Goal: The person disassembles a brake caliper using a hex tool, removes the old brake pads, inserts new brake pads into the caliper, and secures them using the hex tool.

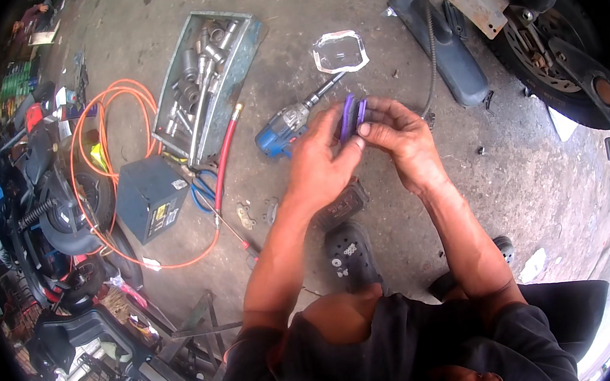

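In front of me I hold two thin brake pads with purple backs, side by side and on edge. My left hand (323,160) pinches the left brake pad (346,118) between thumb and fingers. The right brake pad (361,111) sits between the thumb and fingertips of my right hand (405,137). A narrow gap shows between the pads. Just beyond my left hand lies a blue impact wrench (282,130) with a long socket extension. Farther out is a clear plastic package (340,53) with a red and white edge. Below my hands lies a dark block-shaped object (343,203), partly hidden.
A metal tray (250,55) of sockets and wrenches lies at far left. Near it are an orange hose (75,177), a dark box (146,196) and small flat metal pieces (246,215). At right stand a motorcycle wheel (542,76) and a long grey-blue panel (447,56).
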{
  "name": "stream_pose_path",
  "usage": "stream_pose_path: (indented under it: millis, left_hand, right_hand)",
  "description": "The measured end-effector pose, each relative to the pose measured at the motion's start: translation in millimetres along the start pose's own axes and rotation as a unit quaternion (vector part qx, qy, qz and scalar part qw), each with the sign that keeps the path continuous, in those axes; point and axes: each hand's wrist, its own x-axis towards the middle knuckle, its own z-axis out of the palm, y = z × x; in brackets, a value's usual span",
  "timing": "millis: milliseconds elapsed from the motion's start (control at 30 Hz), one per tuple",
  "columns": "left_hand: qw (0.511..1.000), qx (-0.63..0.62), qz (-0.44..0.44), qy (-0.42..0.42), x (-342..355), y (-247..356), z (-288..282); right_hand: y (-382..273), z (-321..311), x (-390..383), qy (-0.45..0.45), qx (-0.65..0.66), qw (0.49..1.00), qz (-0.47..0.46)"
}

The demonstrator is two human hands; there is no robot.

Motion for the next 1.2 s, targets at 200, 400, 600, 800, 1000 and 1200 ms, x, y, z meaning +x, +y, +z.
stream_pose_path:
  millis: [200, 400, 600, 800, 1000, 1200]
  left_hand:
    - [0.977, 0.191, 0.085, 0.046, -3.8, 4.8, 9.8]
    - [0.992, -0.014, 0.055, 0.116, -14.1, -10.1, 11.8]
    - [0.992, -0.115, -0.015, 0.058, -33.3, -14.4, -2.0]
    - [0.959, -0.26, -0.07, 0.085, -46.1, -25.4, 4.8]
    - [0.948, -0.283, -0.121, 0.086, -50.3, -25.0, -0.6]
    - [0.903, -0.37, -0.14, 0.168, -50.8, -47.3, -14.3]
  right_hand:
    - [12.4, 1.6, -2.2, -0.004, 0.017, 1.0, 0.012]
    - [21.3, 4.0, -3.8, -0.002, 0.073, 0.997, 0.038]
    - [28.0, 12.0, -12.2, -0.036, 0.056, 0.997, 0.049]
    - [34.7, 6.3, -10.5, -0.059, -0.078, 0.995, 0.029]
    - [31.6, 10.7, -16.8, -0.056, -0.106, 0.993, 0.006]
    - [27.2, -21.7, -21.6, 0.144, -0.543, 0.776, -0.287]
